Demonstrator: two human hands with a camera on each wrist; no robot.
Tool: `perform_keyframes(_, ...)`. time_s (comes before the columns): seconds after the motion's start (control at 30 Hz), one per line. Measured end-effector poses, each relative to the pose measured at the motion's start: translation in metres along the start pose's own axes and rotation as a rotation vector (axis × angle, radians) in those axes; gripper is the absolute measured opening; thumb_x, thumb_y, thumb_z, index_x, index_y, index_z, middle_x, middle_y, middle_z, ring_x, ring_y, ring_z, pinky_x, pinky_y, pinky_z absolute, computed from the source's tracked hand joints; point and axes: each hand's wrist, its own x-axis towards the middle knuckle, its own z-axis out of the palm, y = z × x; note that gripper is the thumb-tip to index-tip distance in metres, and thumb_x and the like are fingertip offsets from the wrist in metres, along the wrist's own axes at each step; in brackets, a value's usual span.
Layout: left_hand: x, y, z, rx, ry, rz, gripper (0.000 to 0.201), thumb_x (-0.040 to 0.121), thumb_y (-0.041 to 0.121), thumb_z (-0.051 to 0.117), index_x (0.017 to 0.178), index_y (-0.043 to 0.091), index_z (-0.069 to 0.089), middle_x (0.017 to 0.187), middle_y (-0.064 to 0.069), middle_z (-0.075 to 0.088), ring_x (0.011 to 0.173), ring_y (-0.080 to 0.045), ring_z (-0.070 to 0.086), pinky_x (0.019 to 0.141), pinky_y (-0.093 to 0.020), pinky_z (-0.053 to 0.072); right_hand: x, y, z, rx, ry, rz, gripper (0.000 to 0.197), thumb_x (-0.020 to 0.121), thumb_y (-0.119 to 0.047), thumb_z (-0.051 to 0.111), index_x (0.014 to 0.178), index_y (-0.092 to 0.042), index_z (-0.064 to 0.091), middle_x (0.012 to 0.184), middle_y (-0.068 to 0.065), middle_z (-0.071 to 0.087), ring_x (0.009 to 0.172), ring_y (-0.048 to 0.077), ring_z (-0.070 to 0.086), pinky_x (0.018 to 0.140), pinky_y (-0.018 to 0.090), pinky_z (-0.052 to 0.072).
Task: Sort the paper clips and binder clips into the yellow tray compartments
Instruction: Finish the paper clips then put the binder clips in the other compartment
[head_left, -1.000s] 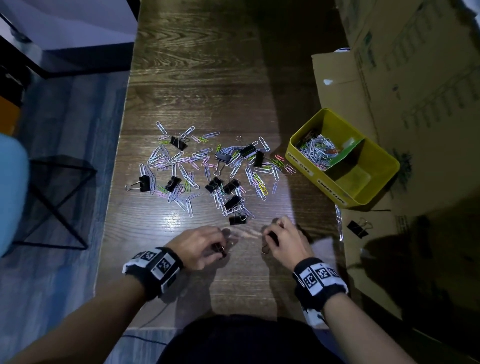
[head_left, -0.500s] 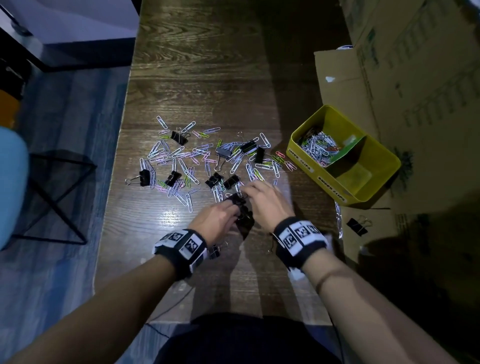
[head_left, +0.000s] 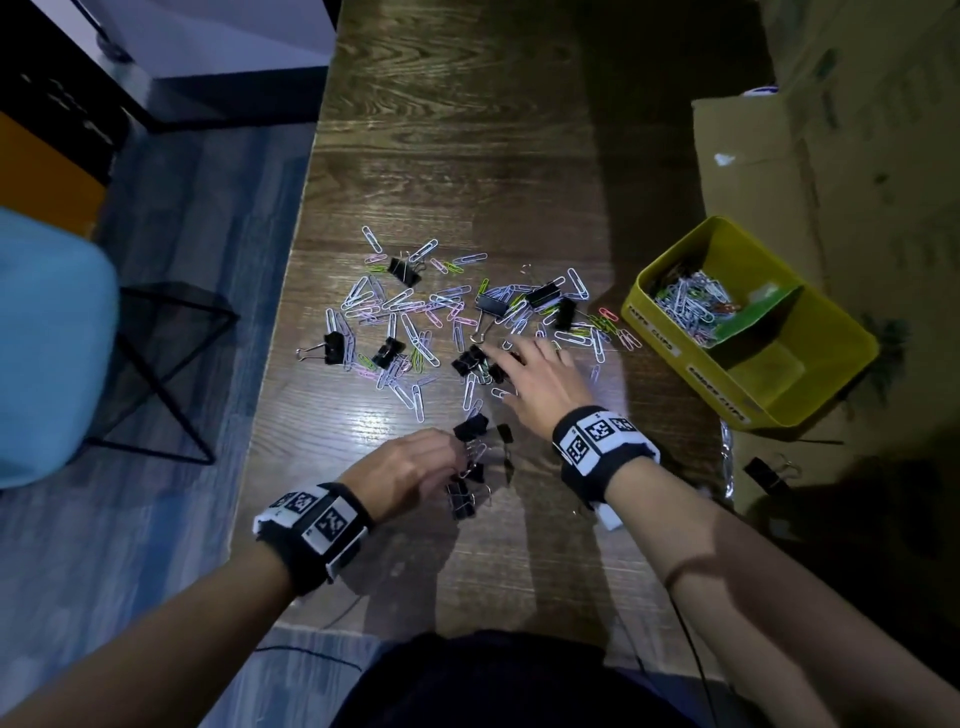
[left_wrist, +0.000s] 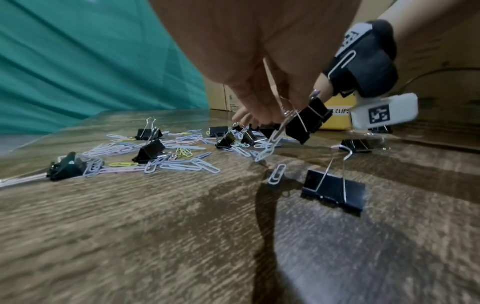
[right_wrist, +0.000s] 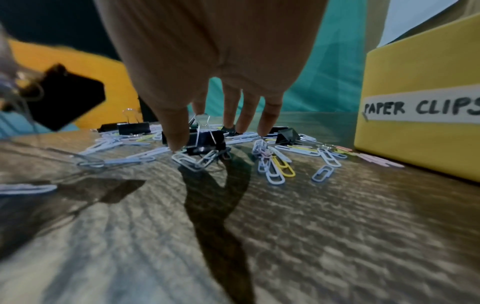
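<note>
Coloured paper clips and black binder clips lie scattered on the dark wood table. My left hand pinches the wire handles of one black binder clip and holds it just above the table. Two more binder clips lie by that hand. My right hand reaches into the pile with straight, spread fingers; its fingertips touch the table beside a binder clip. The yellow tray stands at the right, with paper clips in its far compartment.
Cardboard boxes stand behind and right of the tray, which rests on flattened cardboard. One binder clip lies on that cardboard near the front. The table's left edge drops to the floor, beside a blue chair.
Both hands moved forward from the table's near edge to the pile. The right hand has now stretched farther in with spread fingers; the left has drawn back a little, lifting a binder clip.
</note>
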Motion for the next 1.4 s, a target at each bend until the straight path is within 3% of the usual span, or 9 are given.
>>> perform_keyframes(0.1, 0.006, 0.005, -0.001, -0.158, 0.151, -0.109, 0.011, 0.088, 0.009, 0.06, 0.098, 0.009, 0.066, 0.095, 0.002, 0.066, 0.087, -0.007, 0.062, 0.08, -0.014, 0.048, 0.007, -0.002, 0.005, -0.003, 0.031, -0.007, 0.049, 0.092, -0.021, 0.055, 0.137, -0.023, 0.038, 0.142, 0.004, 0.043, 0.129, 0.024, 0.035, 0.103, 0.04, 0.03)
perform_keyframes(0.23, 0.011, 0.006, -0.001, -0.657, 0.337, -0.457, 0.04, 0.082, -0.002, 0.064, 0.109, 0.027, 0.067, 0.091, 0.018, 0.066, 0.088, -0.004, 0.063, 0.084, -0.018, 0.05, 0.005, -0.004, 0.002, 0.112, 0.089, 0.005, 0.041, 0.094, -0.012, 0.051, 0.135, -0.014, 0.043, 0.129, 0.009, 0.055, 0.122, 0.024, 0.045, 0.103, 0.036, 0.036)
perform_keyframes(0.47, 0.013, -0.004, -0.012, -1.126, 0.592, -0.72, 0.031, 0.077, -0.016, 0.052, 0.106, -0.01, 0.061, 0.082, -0.003, 0.074, 0.078, -0.014, 0.069, 0.064, -0.018, 0.052, -0.04, -0.004, -0.023, 0.424, 0.219, 0.058, 0.028, 0.097, -0.012, 0.047, 0.123, -0.011, 0.06, 0.109, 0.004, 0.059, 0.089, 0.018, 0.058, 0.081, 0.024, 0.048)
perform_keyframes(0.7, 0.001, -0.034, -0.021, -1.282, 0.751, -0.948, 0.031, 0.075, -0.016, 0.033, 0.079, -0.003, 0.062, 0.067, -0.017, 0.067, 0.066, -0.028, 0.066, 0.066, -0.036, 0.059, -0.075, -0.01, 0.011, 0.13, -0.164, 0.101, 0.026, 0.086, -0.016, 0.05, 0.106, -0.02, 0.066, 0.107, 0.008, 0.065, 0.096, 0.03, 0.063, 0.083, 0.035, 0.05)
perform_keyframes(0.9, 0.003, -0.029, -0.02, -1.517, 0.715, -0.997, 0.036, 0.048, 0.005, 0.072, 0.081, 0.0, 0.057, 0.071, -0.013, 0.062, 0.075, -0.026, 0.062, 0.074, -0.043, 0.058, -0.062, -0.032, 0.013, 0.144, -0.037, 0.025, 0.035, 0.09, -0.029, 0.052, 0.123, -0.018, 0.055, 0.119, 0.006, 0.054, 0.111, 0.023, 0.051, 0.1, 0.038, 0.037)
perform_keyframes(1.03, 0.02, -0.002, -0.019, -1.501, 0.585, -0.892, 0.01, 0.069, 0.006, 0.055, 0.077, 0.002, 0.059, 0.073, -0.01, 0.066, 0.073, -0.024, 0.064, 0.078, -0.044, 0.057, -0.037, -0.062, 0.012, 0.419, -0.068, 0.012, 0.066, 0.086, -0.03, 0.063, 0.143, -0.015, 0.033, 0.137, 0.007, 0.044, 0.124, 0.022, 0.041, 0.108, 0.039, 0.035)
perform_keyframes(1.2, 0.012, -0.009, -0.039, -1.465, 0.731, -0.806, 0.02, 0.056, 0.019, 0.074, 0.074, 0.013, 0.067, 0.067, 0.003, 0.066, 0.068, -0.013, 0.064, 0.071, -0.029, 0.056, -0.014, -0.092, 0.015, 0.029, 0.001, -0.101, 0.045, 0.085, -0.039, 0.062, 0.117, -0.008, 0.06, 0.133, 0.012, 0.042, 0.126, 0.029, 0.032, 0.108, 0.044, 0.027)
perform_keyframes(1.3, -0.002, -0.031, -0.045, -0.891, 0.675, -0.927, 0.014, 0.086, 0.001, 0.056, 0.085, 0.012, 0.062, 0.067, 0.012, 0.067, 0.067, -0.002, 0.062, 0.063, -0.016, 0.051, -0.006, -0.11, 0.018, -0.099, -0.06, -0.147, 0.032, 0.082, -0.03, 0.065, 0.104, -0.007, 0.068, 0.128, 0.013, 0.045, 0.123, 0.031, 0.035, 0.103, 0.044, 0.028)
perform_keyframes(1.4, -0.015, -0.053, -0.041, -0.28, 0.484, -0.869, 0.006, 0.083, 0.005, 0.064, 0.079, 0.007, 0.068, 0.074, -0.005, 0.06, 0.061, -0.009, 0.052, 0.062, -0.01, 0.04, -0.006, -0.116, 0.029, -0.149, -0.086, -0.168, 0.023, 0.084, -0.016, 0.057, 0.101, -0.009, 0.071, 0.119, 0.012, 0.05, 0.117, 0.031, 0.039, 0.096, 0.043, 0.032)
